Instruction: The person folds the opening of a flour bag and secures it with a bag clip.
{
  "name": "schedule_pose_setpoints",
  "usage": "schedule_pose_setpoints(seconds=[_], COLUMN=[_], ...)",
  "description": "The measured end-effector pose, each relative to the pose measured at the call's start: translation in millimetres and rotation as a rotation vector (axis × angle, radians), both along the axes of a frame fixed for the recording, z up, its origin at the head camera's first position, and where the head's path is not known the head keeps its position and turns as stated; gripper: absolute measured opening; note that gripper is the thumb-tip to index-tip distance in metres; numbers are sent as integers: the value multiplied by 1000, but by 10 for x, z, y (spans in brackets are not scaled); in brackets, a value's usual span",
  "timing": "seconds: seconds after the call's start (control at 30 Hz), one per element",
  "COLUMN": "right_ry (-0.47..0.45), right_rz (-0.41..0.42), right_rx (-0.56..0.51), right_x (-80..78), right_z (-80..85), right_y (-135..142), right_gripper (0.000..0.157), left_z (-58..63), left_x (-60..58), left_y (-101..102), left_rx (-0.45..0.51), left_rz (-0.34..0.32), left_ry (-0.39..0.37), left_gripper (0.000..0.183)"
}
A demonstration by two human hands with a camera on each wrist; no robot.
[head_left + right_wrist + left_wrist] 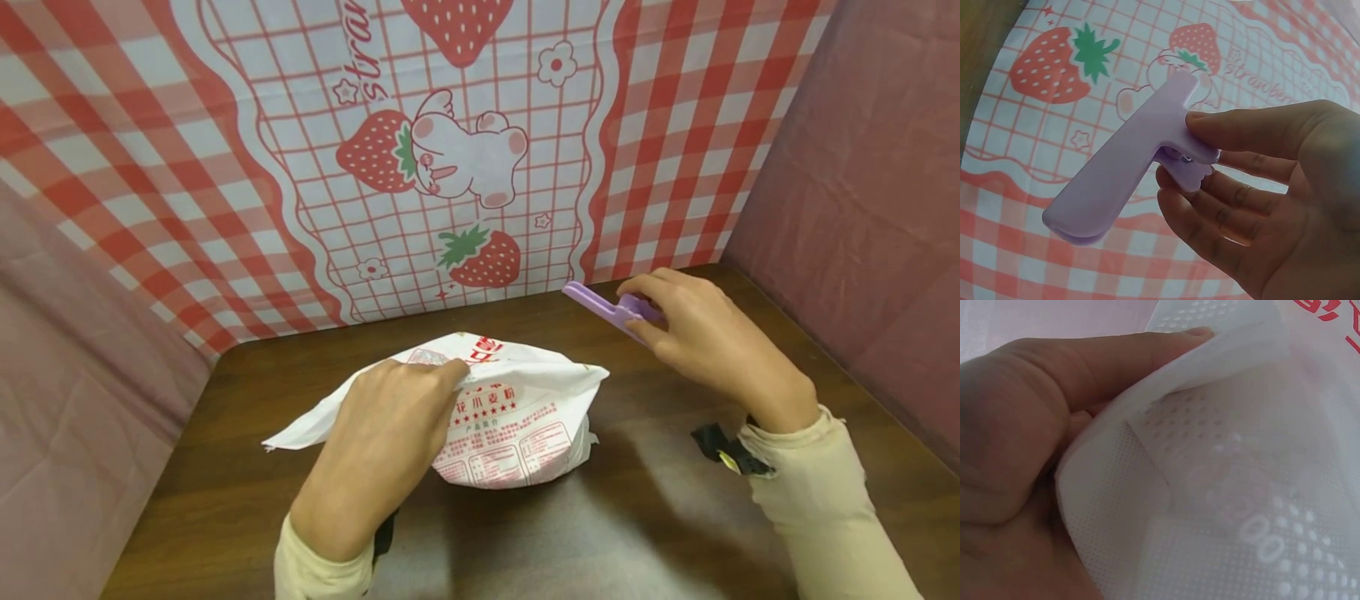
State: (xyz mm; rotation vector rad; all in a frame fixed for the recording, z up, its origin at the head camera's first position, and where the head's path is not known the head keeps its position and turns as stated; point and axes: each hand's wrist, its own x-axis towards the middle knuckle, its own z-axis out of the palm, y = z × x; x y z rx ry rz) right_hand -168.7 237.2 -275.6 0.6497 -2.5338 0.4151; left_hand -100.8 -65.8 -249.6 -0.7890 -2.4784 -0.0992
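Left hand [393, 425]: pinching the gathered top of one white, red-printed, soft bag [517, 425]
Bag: directly below and right of the left hand; partly hidden behind it, with small print too fine to read
Right hand [693, 342]: gripping one lilac plastic clip [1122, 153] between thumb and fingers, well apart from the bag
Clip: pointing away from the right hand, partly covered by fingers
Brown wooden bench [247, 400]: beneath both hands
Cream sleeves [832, 508]: two, cut off below the hands

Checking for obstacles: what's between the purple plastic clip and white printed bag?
In the head view, only bare brown wood-grain tabletop shows between the clip and bag.
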Motion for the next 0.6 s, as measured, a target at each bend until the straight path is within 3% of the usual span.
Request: schedule_pose_setpoints(seconds=[0.33,0.6], right_ry=[45,113], right_rz=[42,99], right_rx=[-15,-33], right_x=[152,297], right_z=[88,176], right_y=[-83,-160], right_gripper=[25,30], left_z=[-5,-9], left_x=[7,-7], left_y=[1,-8], left_rx=[-8,2], left_rz=[8,-10], left_ry=[-21,4], left_gripper=[18,21])
